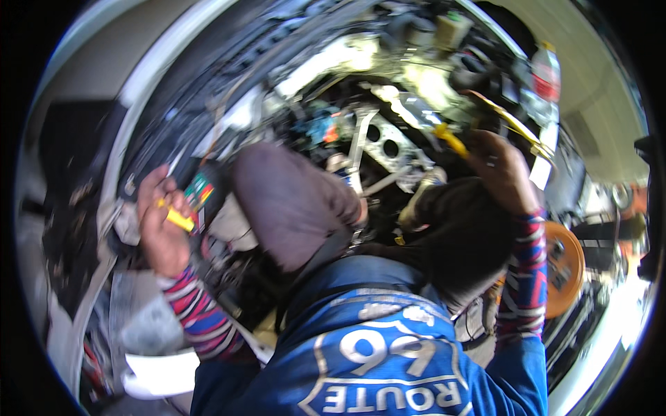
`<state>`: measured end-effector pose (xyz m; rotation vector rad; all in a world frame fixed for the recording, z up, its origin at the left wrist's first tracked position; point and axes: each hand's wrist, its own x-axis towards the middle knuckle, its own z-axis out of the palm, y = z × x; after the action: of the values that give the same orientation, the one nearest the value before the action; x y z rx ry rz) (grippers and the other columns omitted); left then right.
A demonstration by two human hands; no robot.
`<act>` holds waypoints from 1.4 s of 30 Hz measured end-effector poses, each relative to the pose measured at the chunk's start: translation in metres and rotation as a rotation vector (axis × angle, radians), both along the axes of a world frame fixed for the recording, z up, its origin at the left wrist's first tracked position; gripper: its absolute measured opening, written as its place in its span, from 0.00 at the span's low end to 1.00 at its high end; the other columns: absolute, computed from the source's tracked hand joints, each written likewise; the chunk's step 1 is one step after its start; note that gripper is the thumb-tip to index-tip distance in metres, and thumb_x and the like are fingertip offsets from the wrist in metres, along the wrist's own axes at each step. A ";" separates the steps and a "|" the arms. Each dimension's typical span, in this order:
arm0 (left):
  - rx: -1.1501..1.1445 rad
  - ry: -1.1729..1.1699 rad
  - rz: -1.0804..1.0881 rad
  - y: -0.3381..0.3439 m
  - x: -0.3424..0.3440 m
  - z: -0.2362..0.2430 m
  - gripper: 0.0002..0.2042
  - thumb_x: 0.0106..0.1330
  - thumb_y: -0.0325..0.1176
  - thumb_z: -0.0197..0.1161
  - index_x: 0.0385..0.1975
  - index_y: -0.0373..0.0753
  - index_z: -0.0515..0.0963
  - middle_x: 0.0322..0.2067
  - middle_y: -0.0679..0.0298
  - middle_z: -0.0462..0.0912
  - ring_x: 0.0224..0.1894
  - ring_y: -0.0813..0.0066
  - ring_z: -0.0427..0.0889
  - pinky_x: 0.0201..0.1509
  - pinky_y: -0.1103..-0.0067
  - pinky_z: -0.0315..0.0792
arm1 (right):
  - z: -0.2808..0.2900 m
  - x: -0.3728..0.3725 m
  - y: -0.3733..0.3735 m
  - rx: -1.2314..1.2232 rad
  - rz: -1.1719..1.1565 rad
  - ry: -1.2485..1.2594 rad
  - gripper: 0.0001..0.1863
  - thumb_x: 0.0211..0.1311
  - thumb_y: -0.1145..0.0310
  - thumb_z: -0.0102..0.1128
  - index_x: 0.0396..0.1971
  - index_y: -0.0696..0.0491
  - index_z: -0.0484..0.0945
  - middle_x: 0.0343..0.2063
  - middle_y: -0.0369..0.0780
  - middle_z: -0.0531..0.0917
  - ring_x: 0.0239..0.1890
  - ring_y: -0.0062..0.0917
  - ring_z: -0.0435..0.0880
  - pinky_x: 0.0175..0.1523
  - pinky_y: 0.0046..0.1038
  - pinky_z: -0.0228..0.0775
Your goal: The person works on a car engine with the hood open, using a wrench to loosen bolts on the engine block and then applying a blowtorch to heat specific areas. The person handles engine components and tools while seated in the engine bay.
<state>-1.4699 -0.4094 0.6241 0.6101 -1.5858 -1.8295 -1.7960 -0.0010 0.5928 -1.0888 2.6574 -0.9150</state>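
Note:
My left hand is raised at the left, its fingers curled round a short yellow handle. Whatever is fixed to that handle I cannot make out. Just beside those fingers is a small green, red and yellow package. On the right, my right hand is closed on a slim yellow piece that points inward over the engine bay; motion blur hides its exact kind. Between my hands are my bent knees, and beyond them a metal bracket with round holes.
Engine parts and hoses surround my legs. A clear bottle with a red label stands at the far right, near a yellow cable. An orange disc is beside my right forearm. A white sheet lies at the lower left.

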 end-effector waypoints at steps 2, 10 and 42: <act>0.049 -0.001 -0.104 0.023 -0.033 0.012 0.24 0.55 0.30 0.54 0.54 0.32 0.69 0.40 0.63 0.69 0.36 0.78 0.70 0.42 0.79 0.68 | 0.005 0.007 0.001 -0.036 -0.004 -0.016 0.19 0.59 0.66 0.67 0.48 0.59 0.79 0.42 0.49 0.84 0.46 0.40 0.84 0.50 0.36 0.76; 0.256 0.013 -0.613 0.146 -0.146 -0.021 0.10 0.71 0.28 0.53 0.49 0.34 0.71 0.43 0.52 0.81 0.44 0.68 0.82 0.52 0.73 0.75 | -0.016 0.104 -0.050 -0.463 0.253 -0.818 0.27 0.67 0.64 0.63 0.60 0.63 0.69 0.46 0.47 0.83 0.49 0.31 0.83 0.55 0.32 0.74; -0.803 -1.110 -1.128 0.092 -0.284 -0.204 0.17 0.67 0.39 0.61 0.49 0.34 0.74 0.44 0.47 0.81 0.49 0.46 0.80 0.53 0.60 0.73 | -0.187 -0.307 0.214 0.520 -0.457 0.252 0.30 0.51 0.76 0.60 0.59 0.51 0.75 0.54 0.51 0.79 0.63 0.52 0.71 0.66 0.43 0.64</act>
<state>-1.7535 -0.3176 0.4203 0.3111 -3.6846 -1.1202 -2.1025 0.2134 0.4059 -0.5138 3.1486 -0.0917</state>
